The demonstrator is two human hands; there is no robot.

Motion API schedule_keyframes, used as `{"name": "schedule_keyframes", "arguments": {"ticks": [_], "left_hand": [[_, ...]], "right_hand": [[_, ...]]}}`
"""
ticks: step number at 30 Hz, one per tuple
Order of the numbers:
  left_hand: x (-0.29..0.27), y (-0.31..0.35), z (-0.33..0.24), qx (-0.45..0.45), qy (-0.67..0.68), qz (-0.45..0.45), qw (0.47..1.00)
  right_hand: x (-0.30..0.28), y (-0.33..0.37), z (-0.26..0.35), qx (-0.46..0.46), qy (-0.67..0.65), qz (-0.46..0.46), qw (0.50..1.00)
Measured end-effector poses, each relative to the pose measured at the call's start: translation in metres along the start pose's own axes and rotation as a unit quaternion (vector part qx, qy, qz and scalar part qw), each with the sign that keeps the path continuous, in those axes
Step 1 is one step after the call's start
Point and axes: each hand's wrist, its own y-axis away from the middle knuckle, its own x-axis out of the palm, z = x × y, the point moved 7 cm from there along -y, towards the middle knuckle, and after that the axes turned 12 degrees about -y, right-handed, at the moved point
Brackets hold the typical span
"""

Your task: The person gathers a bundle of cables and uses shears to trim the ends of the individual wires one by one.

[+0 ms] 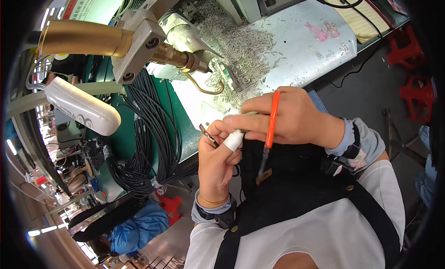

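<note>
My left hand (pixel 214 160) is closed in front of my chest, a white wrap (pixel 233 140) round its thumb. Between its fingers sits a thin cable end (pixel 209 136) with small coloured wires showing. My right hand (pixel 296 116) meets it from the right, thumb and fingertips pressed close to the wrapped thumb; what they pinch there is hidden. Tucked across the right fingers is a slim tool with an orange handle (pixel 273 118), its dark end pointing down toward my black apron (pixel 296 190). Just beyond the hands stands a bench machine with a small metal fixture (pixel 227 75).
Loose metal clippings (pixel 250 41) cover much of the pale metal plate (pixel 306 55). A gold-coloured cylinder (pixel 83 37) and a white rounded housing (pixel 83 106) jut in at left. Black cables (pixel 146 134) lie bundled on the green bench. Red stools (pixel 408 48) stand at right.
</note>
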Motion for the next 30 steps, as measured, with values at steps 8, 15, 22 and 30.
{"name": "schedule_keyframes", "arguments": {"ticks": [8, 15, 22, 30], "left_hand": [[0.003, 0.004, 0.004, -0.053, 0.006, 0.034, 0.998], [0.005, 0.012, -0.004, 0.109, -0.167, -0.064, 0.978], [0.011, 0.027, -0.025, 0.275, -0.314, -0.187, 0.889], [-0.004, 0.02, -0.013, 0.199, -0.161, -0.163, 0.953]], "right_hand": [[0.0, 0.014, 0.008, -0.107, 0.059, -0.007, 0.992], [0.009, 0.018, 0.008, -0.011, 0.008, -0.033, 0.999], [0.024, 0.024, -0.017, 0.234, -0.29, -0.084, 0.924], [0.022, 0.029, -0.019, 0.282, -0.274, -0.036, 0.918]]}}
